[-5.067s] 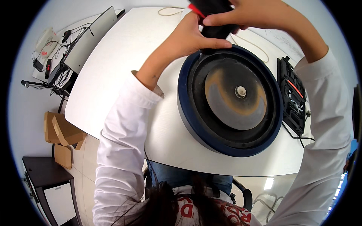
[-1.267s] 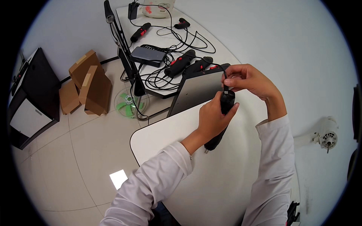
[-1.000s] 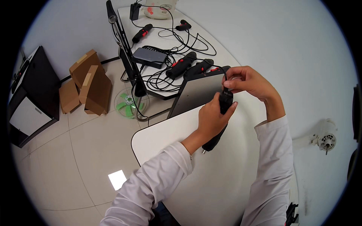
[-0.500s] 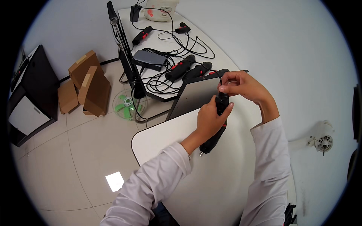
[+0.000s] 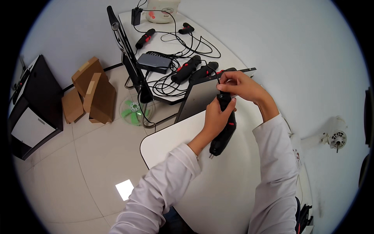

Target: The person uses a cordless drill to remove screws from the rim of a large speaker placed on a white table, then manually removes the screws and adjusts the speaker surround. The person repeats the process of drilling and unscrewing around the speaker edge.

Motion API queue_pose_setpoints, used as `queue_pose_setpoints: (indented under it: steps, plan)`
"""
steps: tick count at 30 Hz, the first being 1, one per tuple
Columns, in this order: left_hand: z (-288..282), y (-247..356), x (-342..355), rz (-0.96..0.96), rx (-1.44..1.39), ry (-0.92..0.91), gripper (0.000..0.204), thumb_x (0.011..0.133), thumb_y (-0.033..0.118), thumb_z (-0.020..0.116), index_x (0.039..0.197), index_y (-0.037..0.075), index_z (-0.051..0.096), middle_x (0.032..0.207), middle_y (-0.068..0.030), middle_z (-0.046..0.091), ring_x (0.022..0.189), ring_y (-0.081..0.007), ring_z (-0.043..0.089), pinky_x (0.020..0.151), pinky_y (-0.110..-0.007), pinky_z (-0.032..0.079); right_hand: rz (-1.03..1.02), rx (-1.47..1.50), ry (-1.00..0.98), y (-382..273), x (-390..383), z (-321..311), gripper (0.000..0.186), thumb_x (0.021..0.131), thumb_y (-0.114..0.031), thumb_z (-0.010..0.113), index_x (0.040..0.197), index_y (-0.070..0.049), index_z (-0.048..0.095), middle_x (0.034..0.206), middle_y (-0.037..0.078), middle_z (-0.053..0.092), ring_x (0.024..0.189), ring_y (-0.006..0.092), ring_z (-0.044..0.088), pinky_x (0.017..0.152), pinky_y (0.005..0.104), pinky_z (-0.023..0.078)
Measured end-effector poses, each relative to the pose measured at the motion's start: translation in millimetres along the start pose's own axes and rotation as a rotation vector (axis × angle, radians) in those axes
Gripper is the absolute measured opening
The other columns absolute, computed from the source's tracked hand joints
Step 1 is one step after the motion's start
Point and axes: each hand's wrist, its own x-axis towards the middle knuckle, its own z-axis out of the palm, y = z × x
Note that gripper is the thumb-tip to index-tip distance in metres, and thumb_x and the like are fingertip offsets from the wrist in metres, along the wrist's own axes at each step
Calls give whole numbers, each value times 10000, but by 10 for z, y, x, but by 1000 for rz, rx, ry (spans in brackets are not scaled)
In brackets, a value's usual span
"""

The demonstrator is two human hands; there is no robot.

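View has swung over the last five seconds: the large round base seen then is out of frame, and the side desk (image 5: 126,20) now fills the upper middle. A black power screwdriver (image 5: 223,140) is held at mid-frame above the white table (image 5: 226,187), slanted, metal tip (image 5: 211,156) pointing toward the bottom of the frame.

Grip: tool is wrapped near its rear end by the left hand (image 5: 216,119), fingers closed around it, thumb along the upper side. A black cable (image 5: 217,74) is pinched by the right hand (image 5: 243,87), thumb against forefinger, right at the tool's rear.

Delta over the last second or so: both hands and the tool's rear shifted a little toward frame left; right fingertips brought closer to the tool's rear; a red mark on the tool body is now exposed below the left thumb. Judged from that, work is centred on the cable joint. Seating can't be confirmed: contact is covered by the fingertips, so attaching vs detaching can't be told.

Nearby: grey box (image 5: 154,61) and a black-and-red tool (image 5: 186,69) lie among loose cables, upper middle. Grey panel (image 5: 204,95) stands tilted just behind the hands, at the table's far edge.
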Motion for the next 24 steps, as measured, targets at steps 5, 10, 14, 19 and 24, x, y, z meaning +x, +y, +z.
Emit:
queue_pose_setpoints:
  steps: [5, 10, 14, 19, 24]
  plan:
    - [-47, 137, 35, -165, -280, -144, 338, 925, 337, 527, 1017, 13, 549, 858, -59, 639, 703, -88, 582, 625, -237, 467, 128, -28, 150, -72, -137, 117, 337, 888, -279, 595, 1109, -27, 567, 961, 37, 596, 785, 93, 538, 661, 249, 443]
    - [-88, 70, 59, -253, -395, -23, 395, 899, 388, 561, 1069, 32, 533, 908, -52, 609, 851, -119, 570, 777, -264, 447, -61, -190, 113, 75, -456, 105, 628, 867, -256, 623, 1391, -73, 329, 1311, 105, 470, 1020, 180, 519, 839, 319, 445]
    - [-190, 138, 121, -341, -454, 90, 426, 881, 456, 560, 1044, 63, 536, 934, -40, 604, 886, -112, 557, 788, -270, 439, -116, -208, 30, 193, -655, 274, 797, 811, -212, 687, 1436, -89, 209, 1319, 138, 445, 1008, 191, 516, 885, 342, 432]
    - [-254, 264, 128, -244, -610, 88, 479, 931, 479, 461, 1074, 29, 541, 845, 19, 574, 540, -24, 397, 544, -188, 359, 207, 208, 186, 99, -739, 497, 943, 761, -254, 743, 1430, -37, 115, 1197, 204, 510, 1037, 258, 573, 914, 329, 447]
    - [-285, 280, 174, -194, -684, 56, 507, 944, 498, 412, 1049, 26, 564, 773, 39, 549, 482, -22, 289, 515, -182, 295, 321, 737, 19, 300, -869, 609, 612, 792, -289, 723, 1240, 19, 441, 1076, 110, 601, 976, 173, 605, 920, 312, 456]
